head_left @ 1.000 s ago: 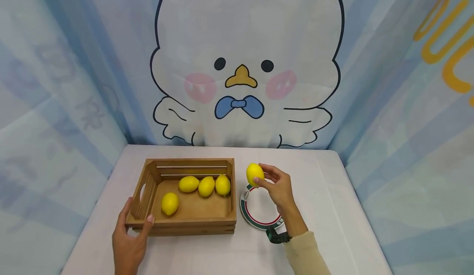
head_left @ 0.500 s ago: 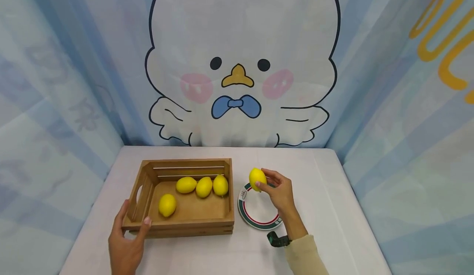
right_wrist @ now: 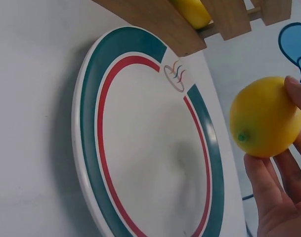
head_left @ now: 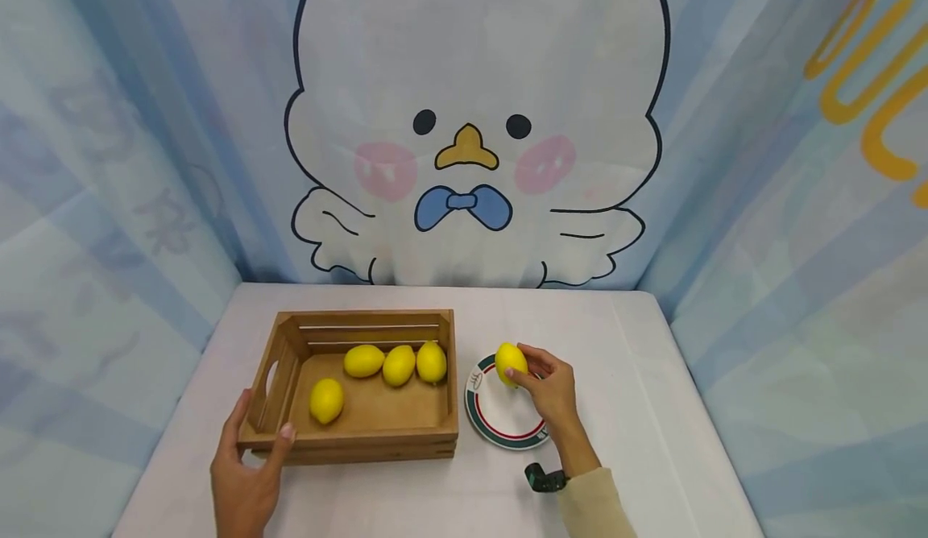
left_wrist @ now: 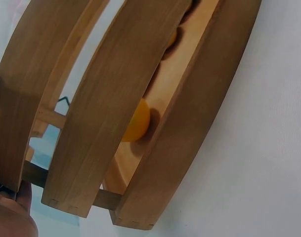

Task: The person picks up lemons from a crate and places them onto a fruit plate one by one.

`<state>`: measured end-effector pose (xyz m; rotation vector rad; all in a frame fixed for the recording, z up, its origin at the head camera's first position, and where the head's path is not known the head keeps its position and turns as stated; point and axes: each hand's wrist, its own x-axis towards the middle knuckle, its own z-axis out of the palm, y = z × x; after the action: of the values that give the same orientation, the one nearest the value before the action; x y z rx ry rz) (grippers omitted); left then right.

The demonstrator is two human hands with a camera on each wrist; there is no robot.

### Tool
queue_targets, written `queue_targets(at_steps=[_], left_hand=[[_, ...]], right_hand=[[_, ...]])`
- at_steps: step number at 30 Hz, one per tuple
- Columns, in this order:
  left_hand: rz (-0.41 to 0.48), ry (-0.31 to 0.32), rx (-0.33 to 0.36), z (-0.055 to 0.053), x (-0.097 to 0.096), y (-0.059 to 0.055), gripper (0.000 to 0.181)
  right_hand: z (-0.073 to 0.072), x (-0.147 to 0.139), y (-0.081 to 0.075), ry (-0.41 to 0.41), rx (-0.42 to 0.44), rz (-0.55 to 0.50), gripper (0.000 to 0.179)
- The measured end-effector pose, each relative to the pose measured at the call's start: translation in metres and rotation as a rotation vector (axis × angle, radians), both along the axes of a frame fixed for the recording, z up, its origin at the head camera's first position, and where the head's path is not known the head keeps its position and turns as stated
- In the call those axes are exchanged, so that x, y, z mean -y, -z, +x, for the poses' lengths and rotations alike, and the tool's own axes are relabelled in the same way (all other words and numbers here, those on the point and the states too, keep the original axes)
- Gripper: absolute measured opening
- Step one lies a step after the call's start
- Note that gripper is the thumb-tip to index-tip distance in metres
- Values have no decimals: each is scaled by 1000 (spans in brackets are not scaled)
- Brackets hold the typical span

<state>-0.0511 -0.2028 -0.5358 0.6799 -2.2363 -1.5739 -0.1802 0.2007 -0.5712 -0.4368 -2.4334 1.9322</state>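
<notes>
My right hand holds a yellow lemon between thumb and fingers, over the far part of a round plate. In the right wrist view the lemon hangs above the plate, whose rim carries a green band and a red ring. At the left, my left hand grips the near left corner of a slatted wooden crate, thumb on the front rim. Inside the crate lie several lemons: one lemon apart near the left, the others in a row toward the back right.
A white cloth covers the table. Behind it hangs a pale blue curtain with a cartoon bird, and more curtain stands at both sides. The plate sits just right of the crate. A dark wrist camera sits at the right wrist.
My right hand has brought the lemon down and slightly to the right, closer over the plate. The left hand keeps its grip on the crate; the head view has shifted a little.
</notes>
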Motion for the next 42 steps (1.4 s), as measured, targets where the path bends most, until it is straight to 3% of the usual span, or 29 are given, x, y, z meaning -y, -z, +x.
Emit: queue_targets(at_steps=[8, 17, 33, 42], left_hand=[[1, -2, 8, 0, 0, -1, 82], [-2, 3, -1, 1, 0, -1, 82], [3, 0, 20, 0, 0, -1, 84], [2, -2, 19, 0, 0, 1, 84]], right_hand=[[-1, 1, 13, 35, 36, 49, 48], [0, 2, 25, 27, 8, 107, 49], [0, 14, 28, -26, -40, 248, 51], [-1, 18, 31, -31, -63, 273, 55]])
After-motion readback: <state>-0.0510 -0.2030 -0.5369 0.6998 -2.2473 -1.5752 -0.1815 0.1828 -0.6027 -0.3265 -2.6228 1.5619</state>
